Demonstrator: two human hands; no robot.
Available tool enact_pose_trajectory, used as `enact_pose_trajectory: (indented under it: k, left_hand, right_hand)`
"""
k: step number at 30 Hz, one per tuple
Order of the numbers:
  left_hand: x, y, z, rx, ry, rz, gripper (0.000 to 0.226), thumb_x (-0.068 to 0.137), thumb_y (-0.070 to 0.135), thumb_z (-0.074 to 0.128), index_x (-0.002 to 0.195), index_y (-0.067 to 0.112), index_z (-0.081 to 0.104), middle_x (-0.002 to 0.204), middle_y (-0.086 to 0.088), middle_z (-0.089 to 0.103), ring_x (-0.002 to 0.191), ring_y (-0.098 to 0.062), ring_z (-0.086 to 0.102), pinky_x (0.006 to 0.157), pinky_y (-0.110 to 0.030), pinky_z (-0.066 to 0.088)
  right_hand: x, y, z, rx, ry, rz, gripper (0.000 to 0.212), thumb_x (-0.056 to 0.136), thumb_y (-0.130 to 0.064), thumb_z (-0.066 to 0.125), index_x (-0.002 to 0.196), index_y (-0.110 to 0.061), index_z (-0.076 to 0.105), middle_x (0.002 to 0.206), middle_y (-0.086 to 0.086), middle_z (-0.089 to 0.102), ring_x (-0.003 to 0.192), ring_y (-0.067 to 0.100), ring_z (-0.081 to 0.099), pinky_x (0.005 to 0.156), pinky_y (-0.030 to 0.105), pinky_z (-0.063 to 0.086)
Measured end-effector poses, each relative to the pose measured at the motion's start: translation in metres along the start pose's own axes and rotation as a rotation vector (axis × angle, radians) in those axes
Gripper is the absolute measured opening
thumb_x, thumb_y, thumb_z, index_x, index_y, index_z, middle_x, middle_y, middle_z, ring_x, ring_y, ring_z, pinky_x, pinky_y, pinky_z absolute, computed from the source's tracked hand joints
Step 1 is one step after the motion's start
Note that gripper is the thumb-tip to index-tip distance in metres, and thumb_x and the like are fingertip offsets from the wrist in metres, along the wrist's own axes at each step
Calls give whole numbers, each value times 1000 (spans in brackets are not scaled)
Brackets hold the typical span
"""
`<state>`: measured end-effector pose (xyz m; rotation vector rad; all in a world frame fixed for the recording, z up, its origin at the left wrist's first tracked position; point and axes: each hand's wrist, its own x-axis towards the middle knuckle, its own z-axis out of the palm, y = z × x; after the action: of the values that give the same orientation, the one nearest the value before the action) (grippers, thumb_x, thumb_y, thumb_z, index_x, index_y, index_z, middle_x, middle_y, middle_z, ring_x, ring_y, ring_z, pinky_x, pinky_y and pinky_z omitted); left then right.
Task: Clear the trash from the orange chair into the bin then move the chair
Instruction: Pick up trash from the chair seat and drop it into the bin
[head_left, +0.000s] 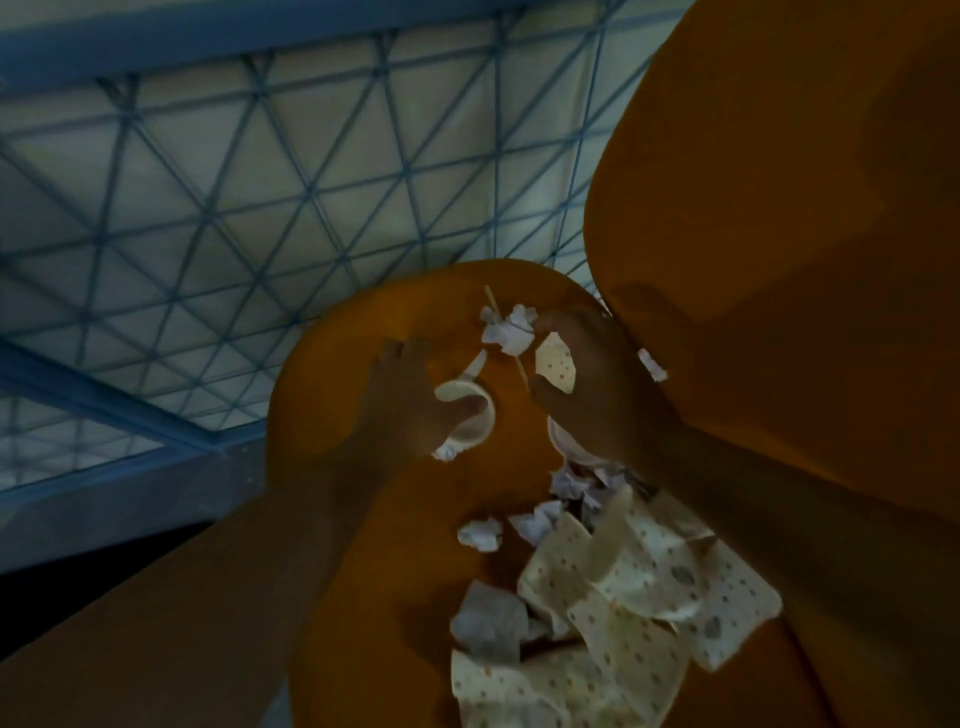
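Your left hand (410, 400) and right hand (587, 384) both work over the seat of the orange chair (395, 519), with the remaining trash lying between and nearer to you than both grips. Your left hand grips a crushed paper cup (470, 415): the thumb curls across its rim, the other fingers are hidden behind the cup wall, and the cup's long axis runs roughly from your palm toward your right hand. Your right hand pinches a dotted paper scrap (557, 364) between thumb and curled fingers, with only a narrow gap left, and it appears to touch a crumpled white tissue (509, 327) just beyond the fingertips; whether the tissue is actually held cannot be told. A thin stick (506, 332) lies across that tissue, between the two grips. The largest load, a pile of dotted wrappers (623, 613), sits on your side of the right wrist, with small tissue wads (480, 532) between it and the left forearm; your right hand is the nearer one. No bin is in view, so its direction from either grip cannot be stated. Judged from this state, clearing is in progress and the chair move is not yet due. A blue lattice panel (260, 182) stands beyond the left hand.
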<state>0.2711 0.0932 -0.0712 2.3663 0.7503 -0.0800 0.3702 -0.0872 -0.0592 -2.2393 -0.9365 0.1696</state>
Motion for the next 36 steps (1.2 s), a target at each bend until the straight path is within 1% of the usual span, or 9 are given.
enact_pose_trajectory:
  k: [3,8,12,14,16,20,26,30,36]
  left_hand:
    - [11,-7,10,221,-121,-52,101,60,66,78,138,13,40,143,-10,36,132,-32,34,104,-45,37]
    - [16,-9,24,225,-186,-40,93,69,51,80,139,11,34,143,-9,34,132,-31,34,104,-46,40]
    - [17,-14,26,1,-197,-20,83,75,37,79,143,18,36,143,-5,42,130,-25,44,101,-45,45]
    - [16,-13,25,-59,-187,-36,69,84,33,73,142,18,38,142,-5,46,128,-25,47,103,-43,45]
    - [14,-11,22,-29,-157,-2,51,93,30,61,139,15,44,140,-8,49,126,-26,50,101,-36,44]
    - [0,-1,10,-74,-53,81,26,100,21,48,120,8,58,116,-14,63,95,-23,60,68,-24,43]
    - [-45,26,0,-204,112,171,12,97,16,52,99,7,59,81,-8,57,69,-26,54,55,-35,39]
    - [-93,47,-1,-250,198,215,26,86,30,49,93,7,60,79,-12,61,68,-27,57,55,-39,43]
    - [-210,65,19,-164,310,315,27,84,26,47,89,5,62,76,-13,62,64,-22,55,53,-37,39]
  right_hand:
    - [30,1,9,-101,-43,-30,50,75,-24,64,121,-9,57,117,12,56,109,33,53,85,42,46]
    - [68,7,27,-292,-266,32,73,83,-27,70,145,-17,34,150,10,31,131,29,35,101,36,30]
    - [77,8,39,-222,-239,-72,34,81,-4,64,115,-3,63,115,18,61,104,36,57,81,26,31]
    - [72,5,37,-222,-251,-49,29,84,-4,62,113,-4,65,112,12,62,104,30,55,80,21,24]
    - [64,2,36,-238,-176,-78,28,82,-14,61,108,-10,67,106,9,64,100,31,56,82,27,30]
    - [49,-12,26,-269,-24,-157,34,72,-36,47,92,-18,68,82,3,65,77,29,62,76,41,43]
    - [0,-38,-4,-158,167,-187,30,73,-30,64,98,-15,68,88,3,66,79,30,63,75,42,49]
    - [-60,-54,-26,-40,202,-222,27,77,-30,61,98,-15,67,88,-9,55,82,13,54,69,34,48]
    - [-189,-67,-57,12,137,-169,40,85,-42,49,111,-15,61,105,6,62,91,28,58,71,45,51]
